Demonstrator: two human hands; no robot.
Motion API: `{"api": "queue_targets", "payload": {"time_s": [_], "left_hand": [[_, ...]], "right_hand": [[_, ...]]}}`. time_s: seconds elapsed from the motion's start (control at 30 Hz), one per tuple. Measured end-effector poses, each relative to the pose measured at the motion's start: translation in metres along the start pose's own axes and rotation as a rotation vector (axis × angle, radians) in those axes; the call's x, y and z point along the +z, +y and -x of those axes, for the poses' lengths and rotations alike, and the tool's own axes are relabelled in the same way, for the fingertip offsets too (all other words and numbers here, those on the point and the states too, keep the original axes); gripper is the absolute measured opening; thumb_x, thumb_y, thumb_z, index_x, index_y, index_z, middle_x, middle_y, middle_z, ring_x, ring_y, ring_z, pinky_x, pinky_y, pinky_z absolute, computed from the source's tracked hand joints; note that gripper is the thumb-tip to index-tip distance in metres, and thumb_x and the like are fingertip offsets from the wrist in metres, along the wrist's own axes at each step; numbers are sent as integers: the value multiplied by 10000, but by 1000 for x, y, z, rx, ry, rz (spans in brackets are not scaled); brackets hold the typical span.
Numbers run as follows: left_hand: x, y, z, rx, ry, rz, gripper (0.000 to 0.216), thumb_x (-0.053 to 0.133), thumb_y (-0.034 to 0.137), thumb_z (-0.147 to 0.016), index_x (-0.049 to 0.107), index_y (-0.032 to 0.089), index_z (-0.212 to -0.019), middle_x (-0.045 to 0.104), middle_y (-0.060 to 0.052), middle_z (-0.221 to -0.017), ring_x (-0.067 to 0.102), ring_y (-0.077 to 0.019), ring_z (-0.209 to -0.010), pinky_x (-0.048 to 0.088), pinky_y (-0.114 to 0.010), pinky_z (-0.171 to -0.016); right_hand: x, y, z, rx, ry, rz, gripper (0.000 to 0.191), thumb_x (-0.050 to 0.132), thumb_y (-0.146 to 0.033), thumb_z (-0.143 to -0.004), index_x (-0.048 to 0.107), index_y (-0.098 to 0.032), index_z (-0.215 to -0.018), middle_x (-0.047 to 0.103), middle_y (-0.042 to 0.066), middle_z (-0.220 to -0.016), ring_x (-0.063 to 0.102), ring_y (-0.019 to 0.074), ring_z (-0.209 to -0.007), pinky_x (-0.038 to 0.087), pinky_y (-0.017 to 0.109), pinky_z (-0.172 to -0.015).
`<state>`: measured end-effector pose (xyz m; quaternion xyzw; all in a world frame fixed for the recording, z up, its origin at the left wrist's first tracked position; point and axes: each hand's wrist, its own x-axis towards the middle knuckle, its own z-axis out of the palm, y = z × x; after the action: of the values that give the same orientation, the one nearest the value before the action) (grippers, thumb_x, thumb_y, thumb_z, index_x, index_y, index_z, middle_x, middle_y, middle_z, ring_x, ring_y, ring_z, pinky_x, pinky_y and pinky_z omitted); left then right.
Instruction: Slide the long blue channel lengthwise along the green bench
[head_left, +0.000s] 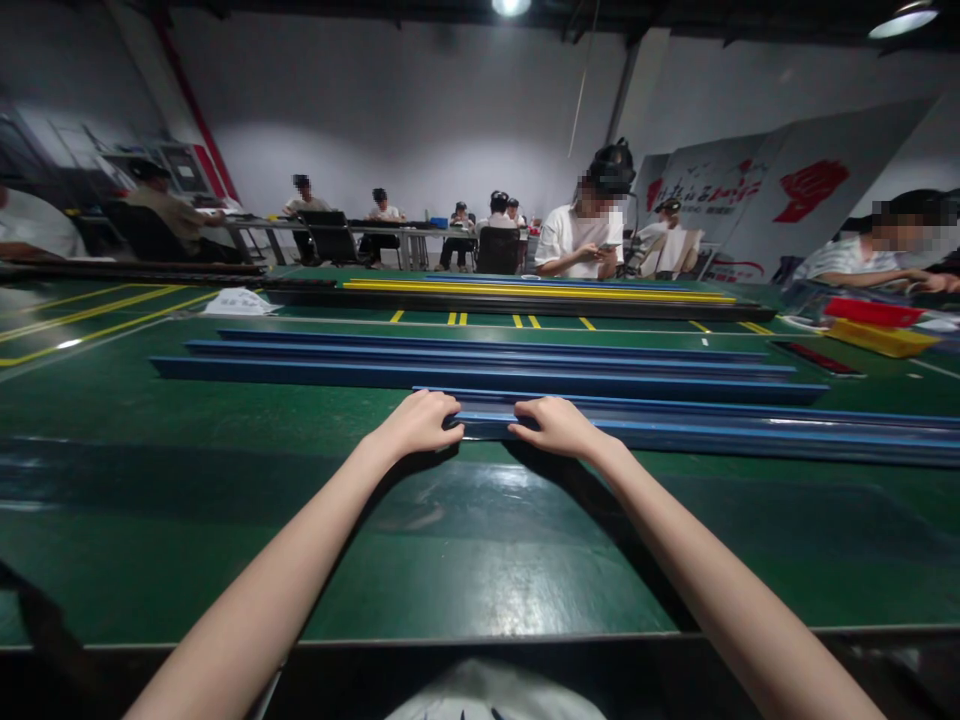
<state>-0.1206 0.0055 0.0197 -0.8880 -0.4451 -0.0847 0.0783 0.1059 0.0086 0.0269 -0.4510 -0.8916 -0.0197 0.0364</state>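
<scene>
A long blue channel strip lies crosswise on the green tabletop and runs out of view to the right. My left hand is closed around its left end, thumb on the near side and fingers over the far side. A short way to the right, my right hand grips the same strip in a similar pinch. Between my hands a short stretch of the strip shows. Just beyond it, several more blue channel strips lie parallel to one another.
A see-through sheet lies across the green table nearer me. Farther back are yellow strips, dark strips and white paper. A phone-like dark object and a red-and-yellow bin sit right. Other people are around.
</scene>
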Motion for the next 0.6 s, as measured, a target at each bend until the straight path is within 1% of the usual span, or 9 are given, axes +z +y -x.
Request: {"api": "queue_targets", "payload": {"time_s": [0.1,0.27,0.47,0.6], "left_hand": [[-3,3,-4,9,-13,9,198,459,323,-782,577,185,-703,653,-48,-794,604,-190,-753,423,-252,-654],[-7,13,-14,17,-70,52,190,472,331,-780,583,186,-728,657,-41,-811,605,-186,-751,412,-239,-624],[-1,24,-28,46,-86,42,224,456,369,-793,579,187,-749,655,-48,-832,609,-196,-769,414,-243,-615],[-2,33,-37,76,-107,22,230,441,365,-801,578,185,-759,653,-52,-838,610,-199,-774,416,-246,-615]], "right_hand": [[0,6,4,0,19,10,287,404,-419,-856,590,-201,-844,667,57,-827,597,166,-738,281,233,-579],[0,18,14,17,23,25,303,397,-436,-859,593,-209,-812,664,47,-780,592,161,-699,261,232,-557],[0,31,27,76,18,31,322,396,-452,-857,600,-206,-822,671,55,-803,605,172,-725,272,237,-569],[0,36,34,94,24,37,327,390,-455,-860,604,-208,-847,675,59,-829,611,178,-743,282,239,-580]]}}
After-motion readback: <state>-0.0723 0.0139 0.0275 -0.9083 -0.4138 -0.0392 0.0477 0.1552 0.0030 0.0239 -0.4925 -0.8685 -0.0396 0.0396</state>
